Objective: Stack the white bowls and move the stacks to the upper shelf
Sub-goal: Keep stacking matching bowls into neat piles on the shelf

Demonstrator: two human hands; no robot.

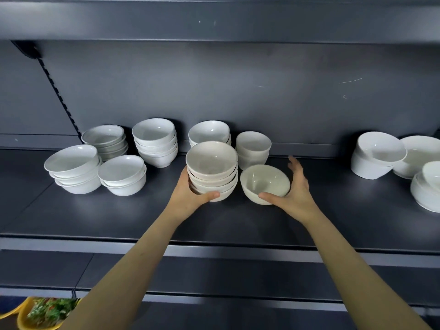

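**Tall stack in one hand, loose bowl under the other**

The left hand [190,194] grasps the stack of white bowls [212,172] near its base, thumb curled across the lowest bowl's front and fingers hidden behind it. The stack is at the middle of the dark shelf [238,225]; whether its foot rests there I cannot tell. The right hand [296,194] is released and spread. Its thumb touches the front wall of the single white bowl [264,184] just beside the stack, and its fingers stand clear of the far rim.

The likeliest trouble is the stack itself. It is gripped low and by one hand only, so the upper bowls could slide or tip if it is raised fast toward the upper shelf [214,20].

A thumb-only touch on glazed ware may also push the single bowl away rather than lift it. It could then knock the two-bowl stack [253,148] close behind. Dropping that bowl onto the stack off-centre could chip a rim or leave it leaning.

Neighbouring stacks stand near, so a swung elbow may hit them.

No brand, label or writing is legible anywhere.
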